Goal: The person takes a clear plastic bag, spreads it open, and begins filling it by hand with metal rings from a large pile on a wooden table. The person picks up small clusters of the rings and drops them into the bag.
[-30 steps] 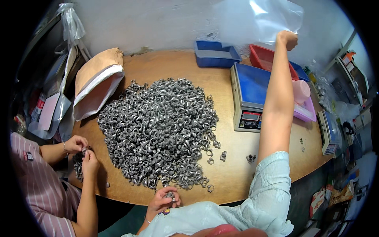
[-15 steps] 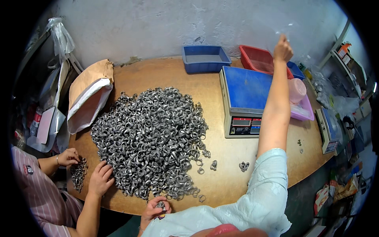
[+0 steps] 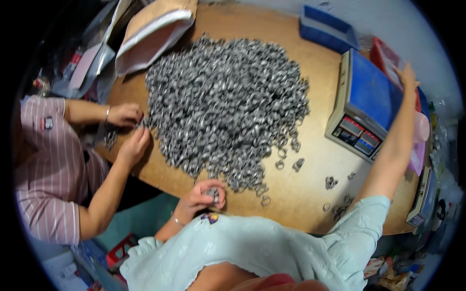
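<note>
My hands are well apart. Left hand (image 3: 196, 199) is curled round a few grey metal rings (image 3: 212, 193) at the near edge of the table (image 3: 301, 199); fingers cover part of them, so no count. Right hand (image 3: 408, 77) is reached out by the red tray (image 3: 376, 54); fingers look partly bent, but blurred, so can't tell if they're closed on anything. Main ring pile (image 3: 228, 111) is mid-table, just beyond my left hand, single pieces smeared. Loose rings (image 3: 331, 182) lie to its right, some tucked near my right sleeve (image 3: 361, 218). My forearm crosses the blue-topped scale (image 3: 367, 92) and hides part of it, also part of the purple tray (image 3: 417, 157) and pink cup (image 3: 421, 128). Second scale (image 3: 420, 198) at the table's right end. On my left, a co-worker's hands (image 3: 125, 115) are close together by the pile; whatever is between the fingertips is too small to make out. Paper bag (image 3: 158, 22) behind the pile, top cut off by the frame. Blue tray (image 3: 320, 36) at the back.
</note>
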